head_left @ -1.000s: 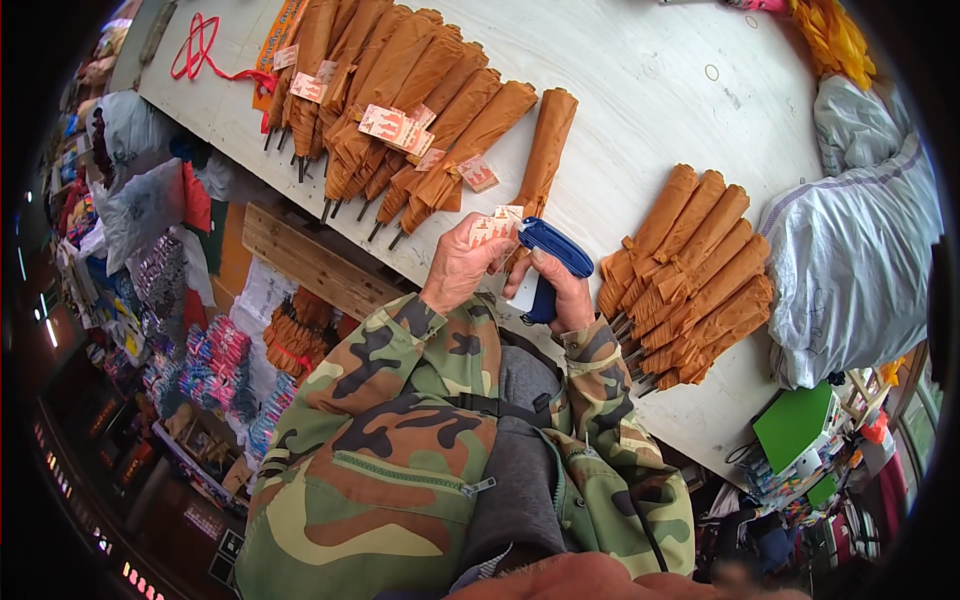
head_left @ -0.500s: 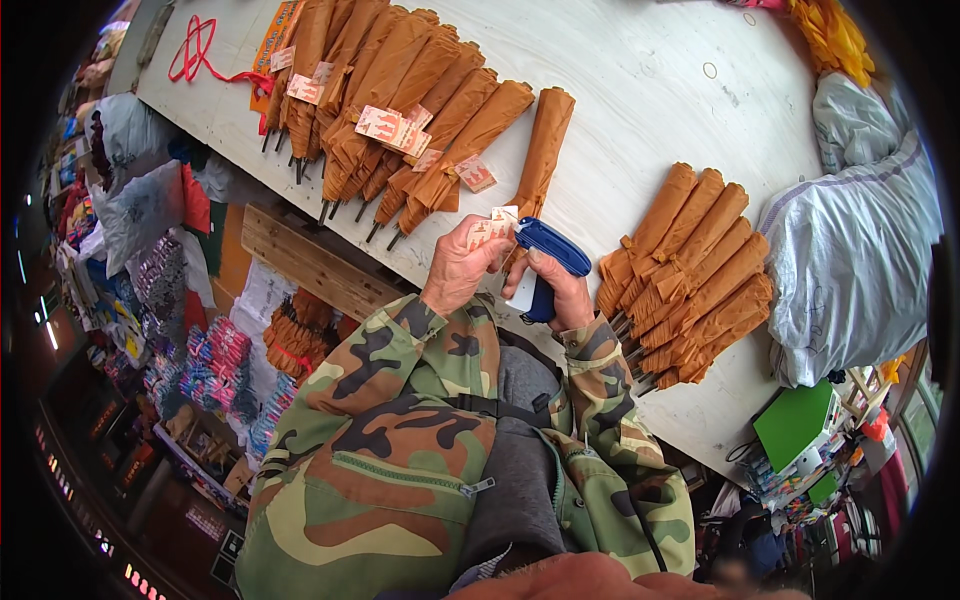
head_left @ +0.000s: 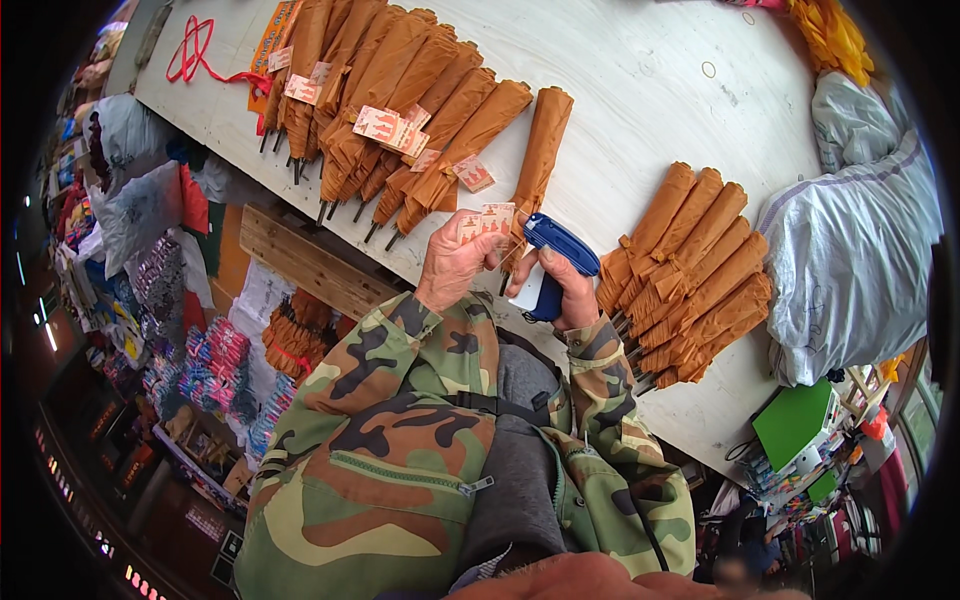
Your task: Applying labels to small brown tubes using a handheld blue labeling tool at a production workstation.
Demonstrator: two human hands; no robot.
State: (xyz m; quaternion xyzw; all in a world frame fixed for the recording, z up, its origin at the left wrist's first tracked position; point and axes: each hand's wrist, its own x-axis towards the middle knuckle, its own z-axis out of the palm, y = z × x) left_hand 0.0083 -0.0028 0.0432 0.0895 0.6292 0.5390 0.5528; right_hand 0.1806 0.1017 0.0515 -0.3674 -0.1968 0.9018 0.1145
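Note:
My right hand [head_left: 563, 283] grips a blue and white tagging gun [head_left: 548, 262], its nose against a single folded orange umbrella [head_left: 538, 155] lying on the white table [head_left: 640, 90]. My left hand [head_left: 455, 262] pinches small printed paper tags [head_left: 486, 220] right beside the gun's tip. To the left lies a row of folded orange umbrellas with tags [head_left: 390, 110]. To the right lies a stack of orange umbrellas without tags in sight [head_left: 690, 265].
A red cord [head_left: 195, 55] lies at the table's far left end. A large grey-white plastic bag [head_left: 855, 230] sits at the right, with yellow items [head_left: 825, 30] above it. A green box [head_left: 795, 420] is at the lower right. Shelves of packed goods [head_left: 200, 370] stand below the table.
Both hands stay at the single umbrella's lower end; the left hand shifted only slightly with the tags. Nothing else moved.

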